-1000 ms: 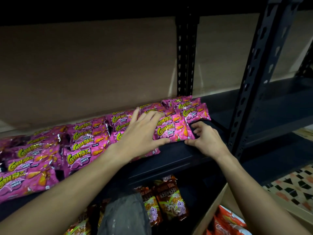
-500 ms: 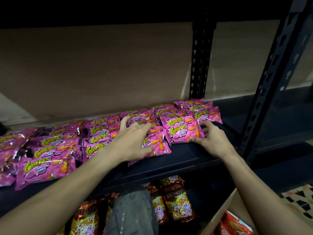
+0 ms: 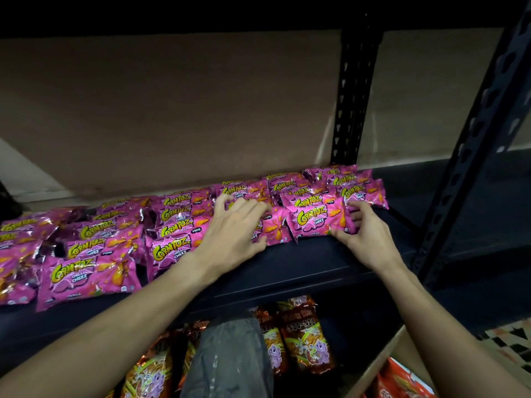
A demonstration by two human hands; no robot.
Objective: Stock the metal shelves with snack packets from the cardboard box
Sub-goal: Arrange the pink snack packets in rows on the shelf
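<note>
Lying with length sideways, pink packet [image 3: 316, 218] is gripped by right hand [image 3: 365, 237]; left hand [image 3: 235, 228] open.

- Your left hand [image 3: 235, 229] lies palm down, fingers spread and nearly straight, thumb pointing right.
- Your right hand [image 3: 370, 237] is turned inward, thumb low in front and fingers curled round the end of a pink packet [image 3: 316, 219].
- Your left forearm [image 3: 129, 320] is bare and reaches in from the lower left, and your right forearm [image 3: 431, 311], also bare, from the lower right.
</note>
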